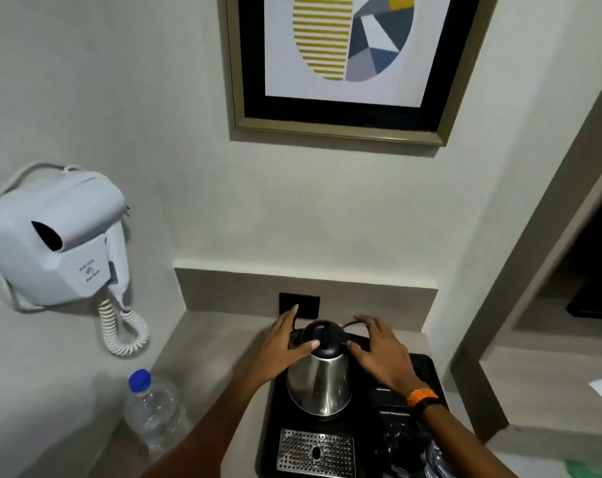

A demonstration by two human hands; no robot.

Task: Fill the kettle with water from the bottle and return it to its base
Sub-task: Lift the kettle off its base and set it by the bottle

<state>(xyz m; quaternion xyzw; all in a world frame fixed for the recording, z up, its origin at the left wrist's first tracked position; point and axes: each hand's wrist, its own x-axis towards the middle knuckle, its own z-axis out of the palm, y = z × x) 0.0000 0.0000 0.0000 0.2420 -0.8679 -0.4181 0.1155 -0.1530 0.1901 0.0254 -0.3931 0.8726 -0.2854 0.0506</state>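
A steel kettle (319, 384) with a black lid stands upright on a black tray (272, 426) on the counter; its base is hidden under it. My left hand (282, 346) is spread beside the kettle's left side, the thumb touching the lid. To the right of the lid, my right hand (382, 353) hovers with fingers apart, a ring on one finger and an orange band on the wrist. A clear water bottle (153, 412) with a blue cap stands at the counter's left, capped and apart from both hands.
A metal drip grate (316, 451) sits in the tray's front. Dark sachets or items (403, 439) fill the tray's right part. A black wall socket (299, 305) sits behind the kettle. A white wall hair dryer (54, 236) with coiled cord hangs left. Side walls close in.
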